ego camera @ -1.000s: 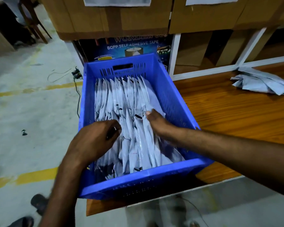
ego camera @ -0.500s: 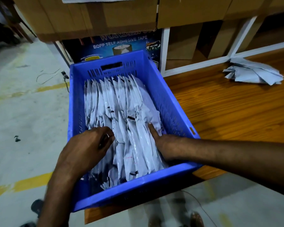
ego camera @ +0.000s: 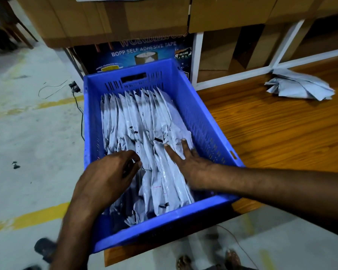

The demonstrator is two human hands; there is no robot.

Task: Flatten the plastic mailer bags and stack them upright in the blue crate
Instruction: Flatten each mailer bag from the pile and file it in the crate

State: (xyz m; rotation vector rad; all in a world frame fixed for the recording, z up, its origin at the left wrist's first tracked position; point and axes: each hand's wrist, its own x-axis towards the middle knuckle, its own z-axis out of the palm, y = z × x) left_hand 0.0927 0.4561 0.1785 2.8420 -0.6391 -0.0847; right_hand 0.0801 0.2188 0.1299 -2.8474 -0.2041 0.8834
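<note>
Grey plastic mailer bags (ego camera: pixel 137 121) stand on edge in the blue crate (ego camera: pixel 203 117) on the wooden surface (ego camera: pixel 271 143). The right hand (ego camera: pixel 191 162) presses them with flat, spread fingers. The left hand (ego camera: pixel 107 178) curls over their edges, its grip unclear. A box (ego camera: pixel 144 49) behind reads "BOPP SELF ADHESIVE TAPE".

Left hand (ego camera: pixel 109 176), lower centre of frame, knuckles up, fingers curled under. Right hand (ego camera: pixel 189 162), centre right, palm down, fingers straight and spread.

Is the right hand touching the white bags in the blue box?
Touching. The head view shows the right hand lying flat on the mailer bags inside the blue crate, fingers spread.
</note>
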